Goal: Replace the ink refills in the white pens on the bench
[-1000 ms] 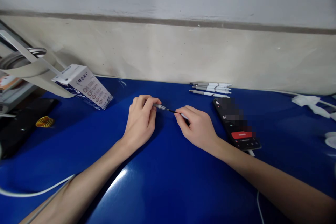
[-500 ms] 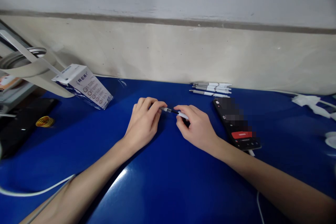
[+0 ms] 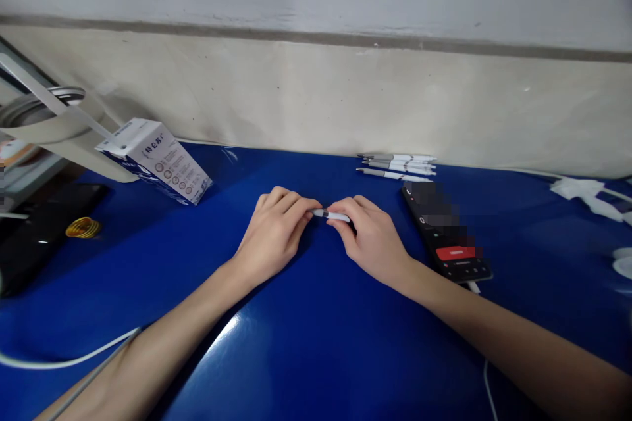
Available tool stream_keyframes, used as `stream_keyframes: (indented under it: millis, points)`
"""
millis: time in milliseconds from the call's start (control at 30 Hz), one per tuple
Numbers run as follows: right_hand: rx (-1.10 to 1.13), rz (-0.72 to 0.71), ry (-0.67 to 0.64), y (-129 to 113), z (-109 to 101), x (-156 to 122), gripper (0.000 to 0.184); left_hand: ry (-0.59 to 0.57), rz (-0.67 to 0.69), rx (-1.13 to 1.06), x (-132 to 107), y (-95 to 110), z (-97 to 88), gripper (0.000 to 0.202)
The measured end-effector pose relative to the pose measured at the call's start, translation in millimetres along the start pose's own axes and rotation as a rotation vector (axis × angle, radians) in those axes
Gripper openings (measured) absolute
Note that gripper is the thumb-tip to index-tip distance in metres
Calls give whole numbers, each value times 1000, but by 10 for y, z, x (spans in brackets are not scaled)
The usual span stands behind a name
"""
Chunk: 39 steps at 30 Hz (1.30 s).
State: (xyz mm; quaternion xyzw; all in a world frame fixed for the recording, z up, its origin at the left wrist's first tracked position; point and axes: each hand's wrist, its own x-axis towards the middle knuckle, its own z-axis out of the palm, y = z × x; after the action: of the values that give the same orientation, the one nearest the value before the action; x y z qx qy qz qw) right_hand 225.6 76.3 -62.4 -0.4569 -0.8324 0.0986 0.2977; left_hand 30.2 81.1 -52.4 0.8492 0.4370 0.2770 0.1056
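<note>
Between my two hands lies a white and grey pen (image 3: 338,216), held level just above the blue table (image 3: 316,342). My left hand (image 3: 276,227) pinches its grey grip end with thumb and forefinger. The white barrel is in the fingers of my right hand (image 3: 368,230). The two pen parts meet at a darker band, with no gap showing. My fingers hide both ends of the pen. Behind my right hand, several similar white pens (image 3: 397,166) lie side by side near the wall.
Right of my right hand lies a lit phone (image 3: 439,237). A tilted white and blue carton (image 3: 172,168) leans at the left, by a cream container (image 3: 74,145). A black device (image 3: 54,230) and a yellow coil (image 3: 83,228) lie at far left. A white cable (image 3: 74,364) crosses my left forearm.
The pen's grip end and white barrel have come together, closing over the dark section that showed between them. My hands have moved slightly closer to each other.
</note>
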Motion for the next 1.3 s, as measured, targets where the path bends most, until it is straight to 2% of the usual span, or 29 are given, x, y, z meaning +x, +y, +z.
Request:
stream_keyframes:
  millis: [367, 1100, 1200, 1300]
  points:
    - [4, -75, 30, 25, -1, -20, 13, -88, 1, -41, -3, -38, -1, 27]
    - [64, -51, 12, -4, -5, -14, 10, 51, 46, -220, 8, -32, -57, 11]
    - [66, -52, 14, -1, -1, -15, 9, 65, 15, -219, 5, -22, -49, 13]
    - [70, -59, 21, 4, 1, -18, 9, 63, -106, -171, 2, -16, -38, 20]
